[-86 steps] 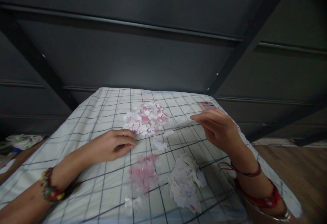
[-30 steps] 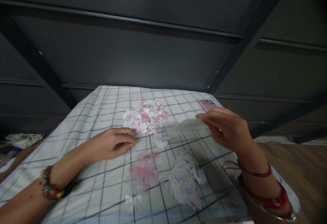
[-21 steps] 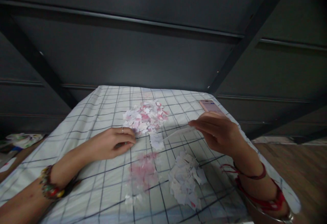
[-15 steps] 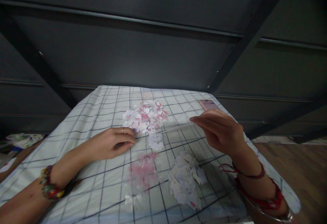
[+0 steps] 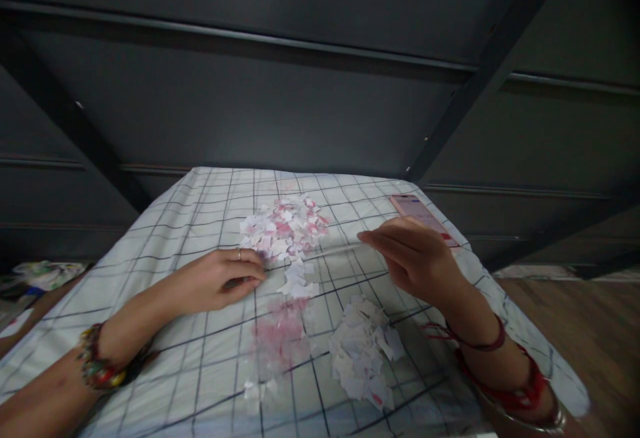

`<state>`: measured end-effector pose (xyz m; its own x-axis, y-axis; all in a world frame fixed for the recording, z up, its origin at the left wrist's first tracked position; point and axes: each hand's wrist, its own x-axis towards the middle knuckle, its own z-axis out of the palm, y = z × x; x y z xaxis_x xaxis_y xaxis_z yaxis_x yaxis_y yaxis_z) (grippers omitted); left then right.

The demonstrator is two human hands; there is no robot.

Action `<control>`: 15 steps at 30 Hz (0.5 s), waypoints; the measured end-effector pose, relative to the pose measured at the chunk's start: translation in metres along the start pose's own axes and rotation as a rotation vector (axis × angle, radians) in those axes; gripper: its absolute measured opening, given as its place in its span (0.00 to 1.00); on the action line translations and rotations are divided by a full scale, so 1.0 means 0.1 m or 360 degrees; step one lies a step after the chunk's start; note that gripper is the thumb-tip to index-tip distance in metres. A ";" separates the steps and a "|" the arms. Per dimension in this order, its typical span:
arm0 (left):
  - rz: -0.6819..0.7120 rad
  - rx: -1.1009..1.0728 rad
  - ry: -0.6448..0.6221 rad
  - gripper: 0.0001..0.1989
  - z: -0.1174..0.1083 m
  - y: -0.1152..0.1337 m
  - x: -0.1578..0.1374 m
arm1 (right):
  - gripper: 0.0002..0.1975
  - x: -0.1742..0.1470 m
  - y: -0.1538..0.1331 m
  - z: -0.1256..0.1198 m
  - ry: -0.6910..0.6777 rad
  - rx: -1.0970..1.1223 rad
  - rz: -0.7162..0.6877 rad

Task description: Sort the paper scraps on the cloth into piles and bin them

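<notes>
1. Head view: I see the right hand (image 5: 417,258) with thumb and fingertips pinched together on one end of a thin translucent strip (image 5: 340,249), which reaches leftward from the grip, edge-on.
2. Left of that grip and slightly beyond it, I have a heap of torn white and pink paper scraps (image 5: 285,225); the strip's free end comes near its close side, though I cannot tell whether they touch.
3. Farther left, the left hand (image 5: 225,281) lies loosely curled beside the heap; its fingertips are partly hidden, so I cannot tell whether it holds anything.
4. Nearer me than the grip and to its left sits a small cluster of white scraps (image 5: 299,278), then a pinkish patch of film-like bits (image 5: 283,331). Almost straight nearward lies a pile of mostly white scraps (image 5: 363,348).
5. Right of the grip, partly behind the hand, I make out a pink-edged phone (image 5: 420,215) on the checked cloth (image 5: 200,345).
6. I judge this partway along: whitish and pinkish bits lie in separate groups, while the far heap remains mixed.
</notes>
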<state>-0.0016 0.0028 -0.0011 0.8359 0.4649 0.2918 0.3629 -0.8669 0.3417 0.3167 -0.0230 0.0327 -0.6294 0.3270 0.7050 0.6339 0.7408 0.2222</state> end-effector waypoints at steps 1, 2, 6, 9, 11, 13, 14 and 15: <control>-0.0001 -0.0003 0.0000 0.10 0.00 0.00 0.00 | 0.17 0.00 -0.01 0.01 -0.0035 0.0005 -0.0021; -0.0004 -0.0002 -0.0002 0.10 0.00 0.00 0.00 | 0.16 0.01 -0.02 0.01 -0.0066 0.0030 -0.0041; -0.0009 0.0008 -0.0014 0.10 -0.01 0.01 0.00 | 0.16 0.02 -0.05 -0.01 -0.0043 0.0138 -0.0082; -0.0009 0.0002 -0.0010 0.10 -0.01 0.02 0.01 | 0.16 0.01 -0.04 -0.02 0.0029 0.0083 -0.0082; -0.0014 0.0001 -0.0010 0.10 -0.01 0.03 0.02 | 0.17 0.01 -0.04 -0.01 0.0025 0.0050 -0.0089; -0.0012 0.0008 -0.0010 0.10 -0.02 0.03 0.02 | 0.16 0.01 -0.06 0.01 0.0029 0.0081 -0.0095; -0.0012 0.0013 -0.0010 0.10 -0.02 0.03 0.02 | 0.15 0.02 -0.07 0.02 0.0035 0.0126 -0.0100; -0.0011 0.0015 -0.0010 0.10 -0.02 0.03 0.03 | 0.14 0.04 -0.09 0.03 0.0037 0.0177 -0.0114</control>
<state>0.0011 0.0015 0.0023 0.8360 0.4698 0.2838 0.3724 -0.8653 0.3355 0.3076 -0.0267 0.0315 -0.6597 0.2581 0.7058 0.5331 0.8227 0.1974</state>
